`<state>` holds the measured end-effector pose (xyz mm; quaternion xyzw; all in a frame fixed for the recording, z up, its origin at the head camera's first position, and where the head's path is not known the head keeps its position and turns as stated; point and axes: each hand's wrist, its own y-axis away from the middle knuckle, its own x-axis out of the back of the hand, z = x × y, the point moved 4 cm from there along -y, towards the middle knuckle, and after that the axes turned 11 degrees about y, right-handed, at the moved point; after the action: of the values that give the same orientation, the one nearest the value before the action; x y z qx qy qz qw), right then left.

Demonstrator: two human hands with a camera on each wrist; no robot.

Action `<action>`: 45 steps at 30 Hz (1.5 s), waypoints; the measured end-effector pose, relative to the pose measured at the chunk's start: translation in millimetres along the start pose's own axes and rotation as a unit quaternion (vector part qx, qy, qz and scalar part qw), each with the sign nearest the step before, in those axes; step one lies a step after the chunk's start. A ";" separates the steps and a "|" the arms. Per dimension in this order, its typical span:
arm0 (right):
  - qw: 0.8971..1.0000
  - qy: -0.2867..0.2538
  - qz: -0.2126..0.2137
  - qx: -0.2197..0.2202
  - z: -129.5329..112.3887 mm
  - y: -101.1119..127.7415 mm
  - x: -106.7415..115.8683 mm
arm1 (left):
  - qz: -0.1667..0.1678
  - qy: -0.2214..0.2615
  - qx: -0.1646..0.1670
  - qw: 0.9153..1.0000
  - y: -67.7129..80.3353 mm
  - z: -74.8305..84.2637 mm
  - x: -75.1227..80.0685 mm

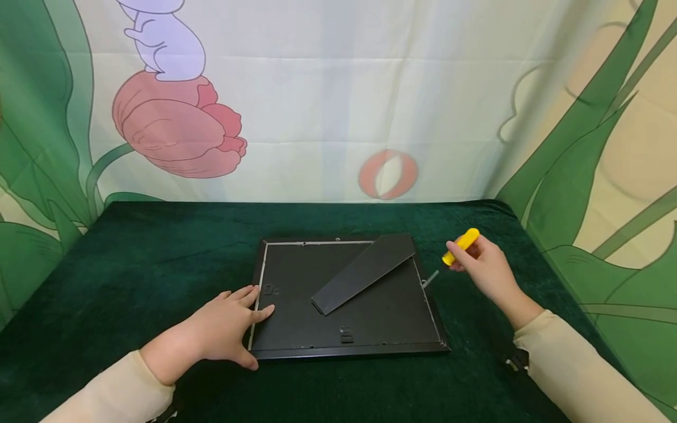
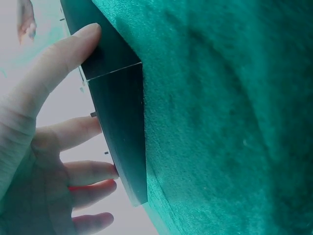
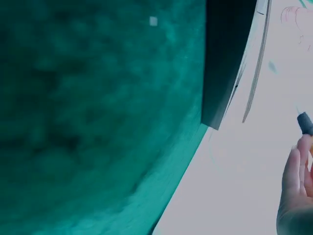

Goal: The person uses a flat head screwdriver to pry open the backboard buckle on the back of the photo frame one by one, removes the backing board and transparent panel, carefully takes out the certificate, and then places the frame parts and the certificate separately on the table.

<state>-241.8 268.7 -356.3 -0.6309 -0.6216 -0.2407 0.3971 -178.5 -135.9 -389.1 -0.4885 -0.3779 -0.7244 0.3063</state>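
Note:
A black picture frame (image 1: pixel 296 323) lies back side up on the dark green cloth. Its stand leg (image 1: pixel 365 273) runs slantwise across the back panel. At the near left corner, my left hand (image 1: pixel 224 320) rests on the frame with spread fingers; the thumb touches the front side in the left wrist view. My right hand (image 1: pixel 483 264) pinches a screwdriver (image 1: pixel 461 247) by its yellow handle, above the cloth to the right. The shaft points down and left, its tip right at a small metal tab (image 1: pixel 424 284) on the frame's right edge. Fingers hide part of the handle.
Green cloth (image 1: pixel 158 252) covers the table around the frame. Behind it hangs a pale curtain (image 1: pixel 296 117) printed with a flower and leaves. Small black hangers (image 1: pixel 346 335) sit on the back panel, and a metal tab (image 1: pixel 338 239) marks the far edge.

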 end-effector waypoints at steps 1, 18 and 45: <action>1.000 0.000 0.015 0.017 -3.9 -1.6 -0.8 | 0.000 0.000 -0.001 1.000 -0.2 -0.2 -0.6; 0.867 0.307 -0.027 0.392 -26.8 29.1 -34.3 | 0.002 0.001 -0.004 1.000 2.0 0.7 2.2; 0.874 0.328 -0.047 0.356 -23.1 14.4 -73.5 | -0.003 -0.008 -0.004 1.000 3.0 1.6 4.1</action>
<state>-231.5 207.9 -404.6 -0.3017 -0.5283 -0.2142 0.7642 -176.7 -136.5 -384.1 -0.4941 -0.3789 -0.7231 0.2990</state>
